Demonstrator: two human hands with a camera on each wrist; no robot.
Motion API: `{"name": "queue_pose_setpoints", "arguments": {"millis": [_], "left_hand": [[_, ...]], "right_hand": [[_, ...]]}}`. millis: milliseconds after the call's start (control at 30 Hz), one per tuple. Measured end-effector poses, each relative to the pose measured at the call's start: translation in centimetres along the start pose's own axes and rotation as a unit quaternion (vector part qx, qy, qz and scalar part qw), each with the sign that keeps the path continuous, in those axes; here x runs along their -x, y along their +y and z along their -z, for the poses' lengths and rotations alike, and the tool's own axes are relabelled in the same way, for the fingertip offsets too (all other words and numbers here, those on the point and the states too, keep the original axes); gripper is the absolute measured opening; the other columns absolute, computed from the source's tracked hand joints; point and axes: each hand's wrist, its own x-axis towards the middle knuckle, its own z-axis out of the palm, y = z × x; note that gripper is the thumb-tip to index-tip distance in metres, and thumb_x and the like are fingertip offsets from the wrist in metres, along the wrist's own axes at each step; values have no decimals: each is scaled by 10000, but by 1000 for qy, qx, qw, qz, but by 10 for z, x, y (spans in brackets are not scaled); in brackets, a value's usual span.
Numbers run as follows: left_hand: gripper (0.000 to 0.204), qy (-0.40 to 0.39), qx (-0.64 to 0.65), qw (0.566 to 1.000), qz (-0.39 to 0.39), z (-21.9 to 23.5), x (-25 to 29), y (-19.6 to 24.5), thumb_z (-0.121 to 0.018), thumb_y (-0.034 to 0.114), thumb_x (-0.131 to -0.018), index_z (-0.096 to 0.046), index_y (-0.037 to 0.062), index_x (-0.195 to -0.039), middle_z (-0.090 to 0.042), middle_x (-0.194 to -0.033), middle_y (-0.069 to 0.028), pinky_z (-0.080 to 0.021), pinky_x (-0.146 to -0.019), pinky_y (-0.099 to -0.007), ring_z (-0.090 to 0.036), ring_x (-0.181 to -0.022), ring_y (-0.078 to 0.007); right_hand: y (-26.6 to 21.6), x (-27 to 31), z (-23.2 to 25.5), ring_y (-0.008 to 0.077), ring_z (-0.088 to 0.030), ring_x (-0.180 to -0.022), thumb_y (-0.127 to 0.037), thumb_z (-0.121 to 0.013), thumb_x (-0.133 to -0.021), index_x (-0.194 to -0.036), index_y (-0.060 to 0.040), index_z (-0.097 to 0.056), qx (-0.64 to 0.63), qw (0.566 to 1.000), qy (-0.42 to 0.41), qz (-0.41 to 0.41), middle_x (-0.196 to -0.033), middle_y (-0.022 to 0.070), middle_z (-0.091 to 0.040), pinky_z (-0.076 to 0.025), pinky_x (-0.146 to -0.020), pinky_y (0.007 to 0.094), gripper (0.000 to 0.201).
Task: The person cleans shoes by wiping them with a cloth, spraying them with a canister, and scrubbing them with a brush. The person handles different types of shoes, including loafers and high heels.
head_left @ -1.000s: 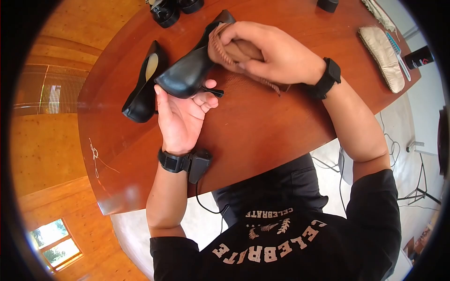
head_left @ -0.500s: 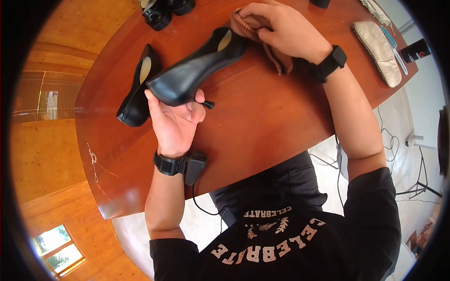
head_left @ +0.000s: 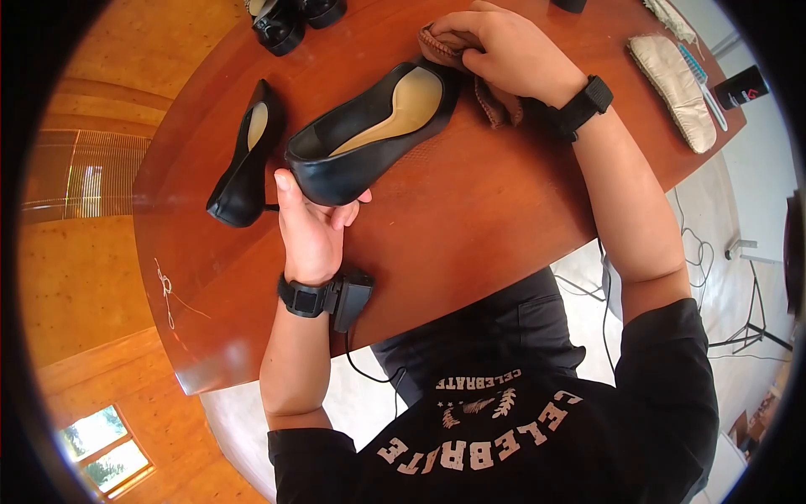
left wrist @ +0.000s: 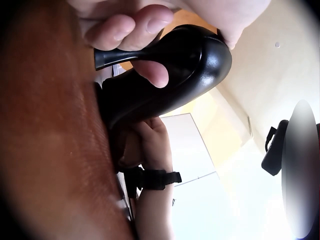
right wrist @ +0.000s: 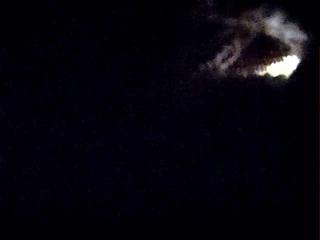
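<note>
My left hand [head_left: 312, 235] grips a black high-heeled shoe [head_left: 357, 172] around its heel end, the opening and beige insole turned up. In the left wrist view, fingers curl about the thin heel [left wrist: 125, 56] of this shoe. My right hand [head_left: 525, 63] holds a bunched brown cloth [head_left: 495, 105] with a stitched edge, just beyond the shoe's toe. The matching black shoe [head_left: 243, 164] lies on the table to the left. The right wrist view is almost wholly dark.
The wooden table [head_left: 470, 210] has a curved far edge. Black chunky shoes [head_left: 281, 29] stand at the back. On the right lie a beige padded pouch [head_left: 672, 92], a blue-bristled brush [head_left: 705, 88] and a black can [head_left: 743, 88]. White string [head_left: 165, 290] lies at left.
My right hand with the cloth has moved away from the shoe's toe to the far right. My left hand has rolled the shoe so its opening faces up.
</note>
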Motion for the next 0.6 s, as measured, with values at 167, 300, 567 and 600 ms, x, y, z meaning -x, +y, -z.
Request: {"name": "queue_pose_setpoints", "arguments": {"millis": [167, 300, 567, 600], "left_hand": [[811, 12, -5, 1000, 1, -1, 0, 2, -195, 727, -1015, -572, 54, -1263, -608, -755, -61, -240, -512, -256, -293, -492, -77], [803, 5, -3, 1000, -1, 1, 0, 1, -194, 726, -1015, -576, 57, -1241, -609, -763, -63, -242, -519, -258, -297, -503, -80], [797, 17, 8, 1000, 0, 3, -1, -2, -186, 727, -1017, -587, 65, -1207, -630, -795, -70, -249, -538, -259, -300, -526, -81], [802, 17, 4, 1000, 0, 3, 0, -1, -188, 730, -1016, -587, 62, -1210, -630, -795, -70, -251, -540, -261, -303, -528, -82]], "right_hand": [[0, 0, -3, 351, -619, -1072, -63, -590, -850, -1172, -105, -692, -7, 1000, -1, 16, -1067, 162, -660, -493, -939, 436, 340], [-12, 3, 0, 353, -627, -1048, -58, -590, -851, -1178, -103, -692, -59, 998, -11, 32, -1056, 163, -655, -495, -922, 440, 345], [-3, -4, 3, 377, -624, -1038, -50, -584, -845, -1065, -95, -687, 0, 997, -46, -66, -1049, 194, -650, -492, -891, 460, 247], [-4, -5, 5, 379, -624, -1039, -49, -584, -844, -1051, -94, -685, 3, 995, -69, -78, -1049, 197, -650, -492, -889, 464, 235]]}}
